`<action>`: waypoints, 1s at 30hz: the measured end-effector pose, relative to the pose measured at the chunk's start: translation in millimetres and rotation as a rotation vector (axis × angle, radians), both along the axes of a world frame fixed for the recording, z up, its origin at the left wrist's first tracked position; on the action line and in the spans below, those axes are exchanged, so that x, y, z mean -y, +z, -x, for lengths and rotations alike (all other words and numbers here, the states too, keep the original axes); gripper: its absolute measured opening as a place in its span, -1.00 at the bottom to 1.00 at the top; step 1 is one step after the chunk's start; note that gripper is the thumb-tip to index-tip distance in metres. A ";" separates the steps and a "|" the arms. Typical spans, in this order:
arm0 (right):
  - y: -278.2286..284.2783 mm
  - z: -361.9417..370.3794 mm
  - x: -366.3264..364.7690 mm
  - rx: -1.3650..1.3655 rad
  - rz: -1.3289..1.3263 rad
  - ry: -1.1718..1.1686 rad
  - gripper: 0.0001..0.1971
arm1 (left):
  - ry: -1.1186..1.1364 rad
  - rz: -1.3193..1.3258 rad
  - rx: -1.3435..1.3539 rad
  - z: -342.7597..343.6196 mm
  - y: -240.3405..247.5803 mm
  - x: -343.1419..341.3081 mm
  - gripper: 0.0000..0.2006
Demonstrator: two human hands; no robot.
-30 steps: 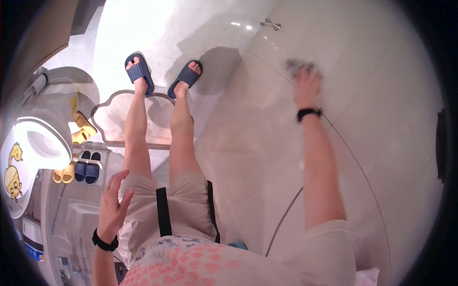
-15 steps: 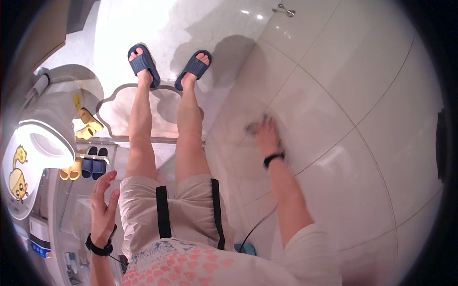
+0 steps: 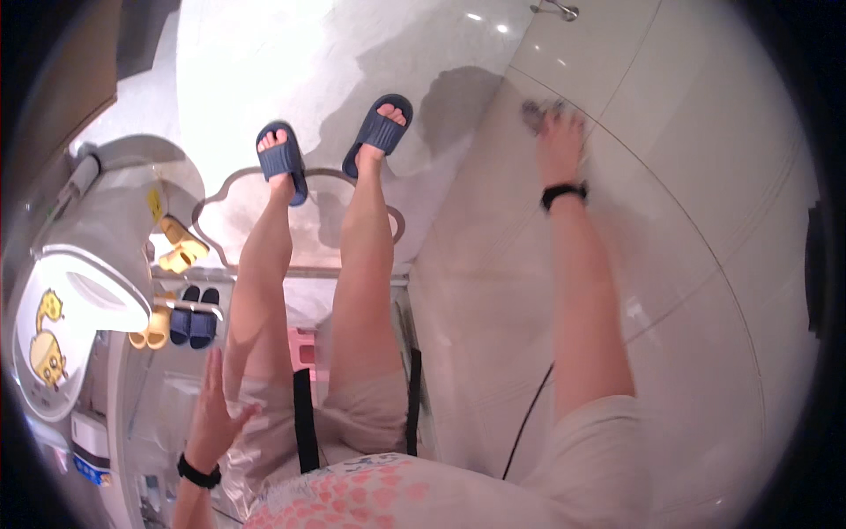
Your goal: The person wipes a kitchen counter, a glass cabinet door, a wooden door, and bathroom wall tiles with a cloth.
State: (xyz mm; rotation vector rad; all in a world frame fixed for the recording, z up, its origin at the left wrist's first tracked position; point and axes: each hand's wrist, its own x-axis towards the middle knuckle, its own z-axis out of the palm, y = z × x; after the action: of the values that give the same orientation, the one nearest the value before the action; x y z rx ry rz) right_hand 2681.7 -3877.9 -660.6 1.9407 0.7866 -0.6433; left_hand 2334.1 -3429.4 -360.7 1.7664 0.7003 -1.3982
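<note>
My right hand (image 3: pixel 560 148) reaches far out along the pale tiled wall (image 3: pixel 661 185) on the right, at about the level of my feet. A small, dark grey thing (image 3: pixel 532 115) shows at its fingertips, pressed to or close to the tiles. Motion blurs it, so its kind cannot be told. My left hand (image 3: pixel 214 416) hangs beside my left thigh with its fingers stretched and the thumb apart, holding nothing. Each wrist has a black band on it.
Navy slippers (image 3: pixel 381 132) are on my feet near a cloud-shaped mat (image 3: pixel 242 212). A white toilet (image 3: pixel 79 300) with a cartoon on its lid stands at left, beside yellow slippers (image 3: pixel 183 245) and a slipper rack (image 3: pixel 189 304). A metal wall fitting (image 3: pixel 564 11) sticks out at top right.
My right hand has slid farther away and rightward along the tiles with the grey thing. My left hand has lowered slightly and moved right. My left foot has shifted, and the view has moved a little.
</note>
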 end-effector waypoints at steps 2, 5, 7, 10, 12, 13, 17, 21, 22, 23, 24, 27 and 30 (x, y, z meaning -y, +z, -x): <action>-35.6 90.8 26.9 -0.070 0.131 0.129 -0.56 | 0.084 0.172 -0.058 7.5 -19.7 -1.1 0.02; -38.6 230.3 51.7 -0.355 0.049 -0.154 -0.51 | 0.001 0.078 -0.104 6.5 -29.9 -4.4 0.11; -23.9 294.3 85.2 -0.493 0.124 -0.174 -0.50 | -0.132 0.077 -0.055 11.3 -41.1 -3.3 0.19; -20.6 303.5 93.1 -0.725 0.107 -0.124 -0.53 | -0.158 0.090 -0.144 5.0 -47.9 0.7 0.27; -41.7 262.5 82.7 -0.755 0.193 -0.076 -0.53 | -0.178 0.090 -0.120 1.6 -51.1 4.2 0.27; -57.5 226.3 69.1 -0.558 0.147 -0.052 -0.53 | -0.204 0.071 -0.096 -2.5 -52.2 3.8 0.27; -88.2 9.1 5.3 -0.103 0.100 0.082 -0.58 | -0.241 0.062 -0.018 -22.3 -59.1 6.8 0.23; -94.1 -125.7 -17.5 0.112 -0.017 -0.026 -0.60 | -0.211 0.030 -0.014 -31.5 -66.1 16.2 0.24; -99.3 -135.7 -16.3 0.191 -0.046 -0.023 -0.60 | -0.230 -0.001 -0.021 -32.4 -66.8 19.2 0.25; -108.1 -134.6 -14.1 0.262 -0.079 -0.030 -0.60 | -0.257 -0.036 -0.037 -34.1 -68.5 20.1 0.26; -113.0 -124.7 -4.2 0.274 -0.094 0.015 -0.63 | -0.258 -0.026 -0.028 -35.1 -70.0 20.7 0.26; -127.5 -37.0 27.5 0.222 -0.296 -0.090 -0.63 | -0.290 0.047 0.009 -34.6 -68.5 18.2 0.26; -90.9 105.5 40.2 -0.068 0.038 -0.033 -0.54 | -0.265 0.081 0.013 -29.3 -63.9 10.4 0.24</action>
State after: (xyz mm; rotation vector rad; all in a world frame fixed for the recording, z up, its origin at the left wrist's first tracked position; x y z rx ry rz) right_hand 2576.2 -3918.2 -751.5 1.9088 0.7805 -0.7421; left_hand 2363.4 -3439.8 -424.6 1.8526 0.4067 -1.5650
